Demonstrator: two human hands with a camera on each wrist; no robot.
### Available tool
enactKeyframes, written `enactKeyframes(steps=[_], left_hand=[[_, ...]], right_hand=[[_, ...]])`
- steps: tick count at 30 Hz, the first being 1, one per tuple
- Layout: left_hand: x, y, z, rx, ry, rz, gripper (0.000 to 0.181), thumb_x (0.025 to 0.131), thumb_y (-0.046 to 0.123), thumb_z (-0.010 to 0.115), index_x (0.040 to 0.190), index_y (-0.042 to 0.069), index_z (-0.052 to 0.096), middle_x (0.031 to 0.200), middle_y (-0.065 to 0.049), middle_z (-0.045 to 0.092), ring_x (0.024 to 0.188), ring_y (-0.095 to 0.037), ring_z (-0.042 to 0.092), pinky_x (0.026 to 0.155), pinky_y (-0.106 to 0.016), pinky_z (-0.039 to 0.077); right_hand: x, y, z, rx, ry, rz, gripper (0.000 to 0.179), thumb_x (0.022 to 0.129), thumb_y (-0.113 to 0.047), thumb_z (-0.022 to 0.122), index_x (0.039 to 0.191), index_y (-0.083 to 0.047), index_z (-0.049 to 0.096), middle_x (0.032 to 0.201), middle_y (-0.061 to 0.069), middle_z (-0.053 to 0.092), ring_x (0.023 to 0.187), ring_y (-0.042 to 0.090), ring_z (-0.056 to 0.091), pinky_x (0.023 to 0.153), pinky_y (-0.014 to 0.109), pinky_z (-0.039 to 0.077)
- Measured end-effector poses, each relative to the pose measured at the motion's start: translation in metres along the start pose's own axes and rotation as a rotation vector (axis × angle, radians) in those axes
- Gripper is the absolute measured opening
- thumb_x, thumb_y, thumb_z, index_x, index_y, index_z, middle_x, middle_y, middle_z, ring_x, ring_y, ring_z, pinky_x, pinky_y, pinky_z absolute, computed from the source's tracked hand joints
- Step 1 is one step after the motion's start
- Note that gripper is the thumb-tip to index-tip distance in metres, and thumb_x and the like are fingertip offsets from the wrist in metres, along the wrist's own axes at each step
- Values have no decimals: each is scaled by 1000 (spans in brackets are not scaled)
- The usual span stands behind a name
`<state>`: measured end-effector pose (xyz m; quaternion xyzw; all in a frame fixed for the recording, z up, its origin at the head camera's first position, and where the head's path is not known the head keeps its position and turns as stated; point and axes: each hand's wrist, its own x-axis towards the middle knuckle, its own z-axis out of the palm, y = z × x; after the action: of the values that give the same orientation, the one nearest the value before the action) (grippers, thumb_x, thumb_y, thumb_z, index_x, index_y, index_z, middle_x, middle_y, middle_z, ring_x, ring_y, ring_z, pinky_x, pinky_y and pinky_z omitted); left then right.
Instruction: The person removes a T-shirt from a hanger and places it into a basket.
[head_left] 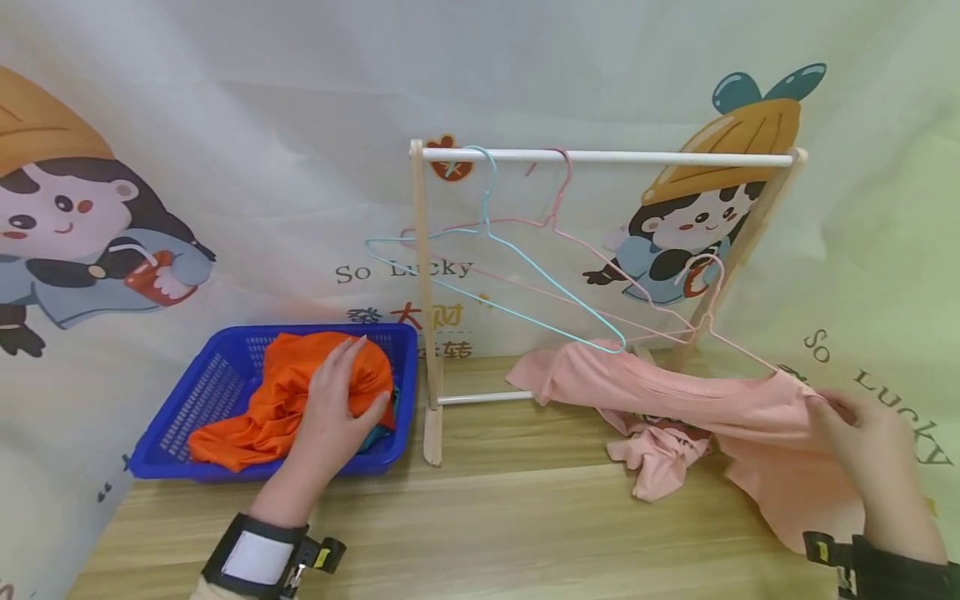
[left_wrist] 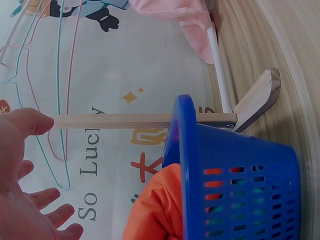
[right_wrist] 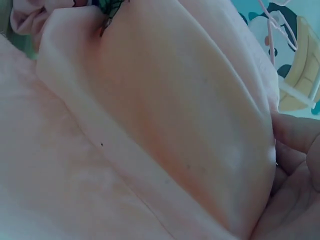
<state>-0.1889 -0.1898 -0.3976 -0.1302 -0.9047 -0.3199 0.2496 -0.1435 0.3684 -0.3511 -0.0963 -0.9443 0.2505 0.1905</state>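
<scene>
My right hand (head_left: 873,442) pinches the edge of a pink shirt (head_left: 675,396), which stretches leftward in front of the rack and partly hangs down. A pale pink hanger (head_left: 738,346) goes into the top of this shirt, its hook standing up; its lower part is hidden by cloth. In the right wrist view, the thumb and fingers (right_wrist: 295,135) meet at the cloth's edge. My left hand (head_left: 330,417) is over the blue basket (head_left: 408,375), fingers spread and holding nothing in the left wrist view. Orange cloth (head_left: 277,392) lies in the basket beneath it.
A wooden rack with a white top rail (head_left: 637,157) stands on the wooden table (head_left: 510,517). From its left half hang a light blue hanger (head_left: 551,279) and a pink hanger (head_left: 600,250), both bare. Teal cloth (head_left: 377,437) shows inside the basket. A printed curtain hangs behind.
</scene>
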Motion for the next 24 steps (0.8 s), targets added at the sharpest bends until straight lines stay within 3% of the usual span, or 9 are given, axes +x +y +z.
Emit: enactKeyframes(steps=[12, 15, 16, 18, 19, 20, 22, 23, 24], left_hand=[[-5, 3, 3, -24, -43, 0, 73, 85, 25, 67, 147, 15, 30, 147, -12, 26, 130, -35, 24, 97, -60, 29], [-6, 4, 4, -27, -49, -1, 72, 85, 24, 67, 146, 13, 30, 147, -13, 26, 130, -35, 24, 97, -60, 29], [-6, 5, 5, -28, -52, -1, 72, 85, 23, 67, 146, 12, 31, 147, -14, 26, 130, -35, 24, 98, -60, 29], [-6, 6, 5, -30, -55, 5, 72, 84, 23, 68, 145, 11, 31, 147, -14, 26, 130, -35, 24, 98, -59, 28], [-7, 6, 6, -29, -57, 5, 72, 84, 23, 68, 145, 11, 31, 147, -14, 27, 130, -35, 24, 98, -59, 28], [-7, 6, 6, -29, -59, 6, 72, 85, 23, 67, 145, 12, 31, 147, -14, 26, 130, -34, 24, 99, -59, 28], [-7, 7, 7, -33, -62, 9, 72, 85, 25, 67, 146, 13, 31, 147, -13, 26, 131, -34, 24, 99, -59, 27], [-7, 8, 7, -37, -64, 12, 72, 85, 26, 67, 146, 15, 30, 147, -13, 26, 131, -33, 24, 99, -58, 27], [-7, 9, 7, -43, -68, 15, 72, 85, 27, 67, 146, 16, 30, 147, -12, 26, 131, -33, 23, 99, -58, 27]], right_hand=[[-26, 29, -9, -2, -62, 41, 52, 96, -33, 49, 115, 16, 54, 115, 38, 49, 100, 53, 45, 77, 61, 39], [-26, 44, -9, 18, -100, 71, 52, 95, -35, 51, 112, 13, 57, 105, 31, 59, 82, 22, 60, 68, 48, 48], [-26, 51, -9, 47, -113, 85, 48, 94, -36, 53, 109, 10, 60, 96, 23, 65, 77, 10, 58, 64, 42, 50], [-26, 60, -13, 87, -170, 132, 53, 92, -40, 54, 111, 9, 59, 94, 18, 66, 69, -10, 47, 62, 37, 48], [-25, 65, -14, 106, -183, 145, 55, 91, -41, 55, 111, 10, 59, 88, 7, 67, 67, -16, 41, 60, 32, 48], [-26, 68, -17, 134, -205, 165, 49, 91, -41, 56, 109, 5, 62, 89, 6, 67, 68, -16, 42, 60, 31, 48], [-27, 71, -22, 131, -216, 175, 51, 91, -42, 56, 110, 5, 61, 87, 0, 66, 66, -16, 42, 61, 28, 46], [-28, 70, -24, 113, -221, 171, 55, 91, -42, 55, 113, 9, 58, 90, 7, 66, 65, -15, 43, 61, 28, 45], [-30, 70, -25, 94, -203, 149, 52, 92, -39, 56, 110, 9, 59, 85, 2, 66, 64, -13, 45, 58, 24, 44]])
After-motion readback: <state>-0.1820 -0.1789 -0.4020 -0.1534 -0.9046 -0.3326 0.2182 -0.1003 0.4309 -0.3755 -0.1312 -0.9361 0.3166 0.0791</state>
